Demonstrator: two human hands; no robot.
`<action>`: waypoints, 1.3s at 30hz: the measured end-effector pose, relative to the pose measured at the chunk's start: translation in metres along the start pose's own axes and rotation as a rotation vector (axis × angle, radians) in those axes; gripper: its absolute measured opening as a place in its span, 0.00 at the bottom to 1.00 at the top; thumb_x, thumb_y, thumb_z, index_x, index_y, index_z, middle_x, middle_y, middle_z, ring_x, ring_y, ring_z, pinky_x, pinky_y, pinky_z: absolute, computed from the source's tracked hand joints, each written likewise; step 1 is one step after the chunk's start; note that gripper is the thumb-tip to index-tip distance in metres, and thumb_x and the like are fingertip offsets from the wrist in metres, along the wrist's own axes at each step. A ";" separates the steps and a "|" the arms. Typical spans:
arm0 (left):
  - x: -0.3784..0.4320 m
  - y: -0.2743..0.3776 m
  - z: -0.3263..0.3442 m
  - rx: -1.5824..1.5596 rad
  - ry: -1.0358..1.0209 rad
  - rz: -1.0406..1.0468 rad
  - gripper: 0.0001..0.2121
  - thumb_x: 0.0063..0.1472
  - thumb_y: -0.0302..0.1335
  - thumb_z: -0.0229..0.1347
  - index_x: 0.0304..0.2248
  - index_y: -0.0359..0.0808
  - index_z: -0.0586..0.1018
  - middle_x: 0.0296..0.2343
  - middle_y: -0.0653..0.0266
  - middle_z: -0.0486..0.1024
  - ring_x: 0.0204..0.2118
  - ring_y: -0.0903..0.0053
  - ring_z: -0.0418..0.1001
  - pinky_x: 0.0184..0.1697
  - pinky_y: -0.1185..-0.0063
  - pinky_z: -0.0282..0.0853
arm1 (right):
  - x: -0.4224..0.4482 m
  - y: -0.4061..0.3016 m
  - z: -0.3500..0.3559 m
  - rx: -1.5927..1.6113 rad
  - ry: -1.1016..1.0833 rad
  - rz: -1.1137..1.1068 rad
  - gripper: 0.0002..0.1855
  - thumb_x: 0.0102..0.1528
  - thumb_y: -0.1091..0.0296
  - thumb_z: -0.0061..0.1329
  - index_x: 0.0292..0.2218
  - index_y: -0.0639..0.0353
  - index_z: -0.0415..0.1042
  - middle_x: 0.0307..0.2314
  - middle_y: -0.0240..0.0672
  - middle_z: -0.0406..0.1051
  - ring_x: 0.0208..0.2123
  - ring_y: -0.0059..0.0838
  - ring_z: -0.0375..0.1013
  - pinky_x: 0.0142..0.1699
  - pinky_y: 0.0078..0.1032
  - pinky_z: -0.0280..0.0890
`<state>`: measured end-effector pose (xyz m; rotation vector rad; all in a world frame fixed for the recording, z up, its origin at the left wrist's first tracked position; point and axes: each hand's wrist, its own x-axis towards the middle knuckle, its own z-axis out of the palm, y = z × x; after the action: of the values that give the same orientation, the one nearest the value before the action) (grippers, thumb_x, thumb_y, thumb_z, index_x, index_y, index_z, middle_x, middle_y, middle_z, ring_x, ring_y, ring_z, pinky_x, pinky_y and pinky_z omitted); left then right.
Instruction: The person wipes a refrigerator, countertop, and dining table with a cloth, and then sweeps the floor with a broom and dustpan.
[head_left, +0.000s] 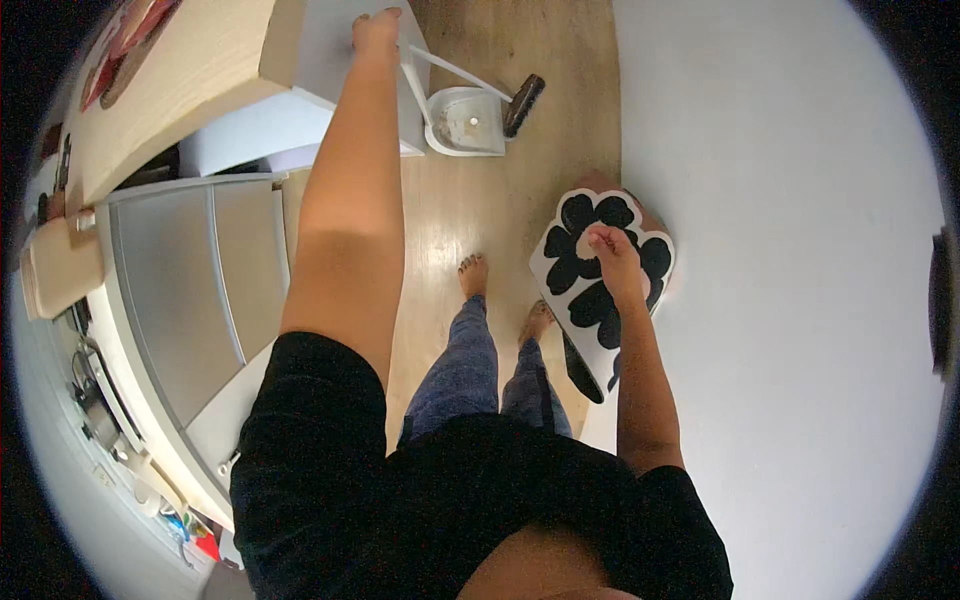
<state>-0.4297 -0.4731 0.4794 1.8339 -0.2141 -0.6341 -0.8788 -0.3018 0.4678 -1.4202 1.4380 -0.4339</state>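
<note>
My left hand (377, 34) reaches far forward beside the white cabinet side and is closed around two thin white handles that meet there. One handle runs to a white dustpan (450, 129) with debris and a small pale round thing in it. The other ends in a dark-bristled broom head (525, 105), just right of the pan. My right hand (616, 262) has its fingers curled in front of a white mat-like piece (559, 298) with large black flowers and a scalloped top. Whether those fingers grip it is hard to see. It partly covers my right foot.
A smooth white wall or panel (772, 262) rises along the right. To the left stand a pale wood counter (187, 82) and a grey-fronted drawer or door unit (165, 247), with cutting boards (64, 270) near its edge. My bare left foot (473, 276) is on the wood-look floor (525, 202).
</note>
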 end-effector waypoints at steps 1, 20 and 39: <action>0.002 0.004 0.013 -0.087 -0.144 -0.125 0.28 0.46 0.36 0.59 0.44 0.26 0.66 0.43 0.49 0.66 0.48 0.58 0.61 0.48 0.67 0.59 | 0.007 0.002 0.004 0.005 0.028 0.027 0.10 0.54 0.66 0.47 0.36 0.63 0.71 0.27 0.32 0.70 0.28 0.23 0.69 0.35 0.20 0.63; -0.087 0.004 0.060 0.803 -0.398 0.610 0.27 0.47 0.46 0.57 0.42 0.34 0.73 0.42 0.50 0.66 0.46 0.55 0.64 0.50 0.66 0.59 | 0.174 -0.065 0.097 0.748 -0.081 0.370 0.13 0.58 0.62 0.36 0.43 0.51 0.66 0.35 0.32 0.68 0.36 0.28 0.68 0.41 0.24 0.64; -0.013 -0.082 0.007 0.613 0.452 0.793 0.22 0.49 0.34 0.58 0.43 0.35 0.69 0.45 0.50 0.64 0.43 0.61 0.68 0.46 0.71 0.64 | 0.032 -0.018 0.022 0.772 -0.273 0.767 0.03 0.55 0.76 0.36 0.34 0.62 0.60 0.16 0.28 0.58 0.13 0.16 0.56 0.14 0.14 0.53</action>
<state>-0.4571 -0.4440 0.4062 2.1796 -0.8429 0.4495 -0.8444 -0.3256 0.4610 -0.2546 1.2657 -0.2341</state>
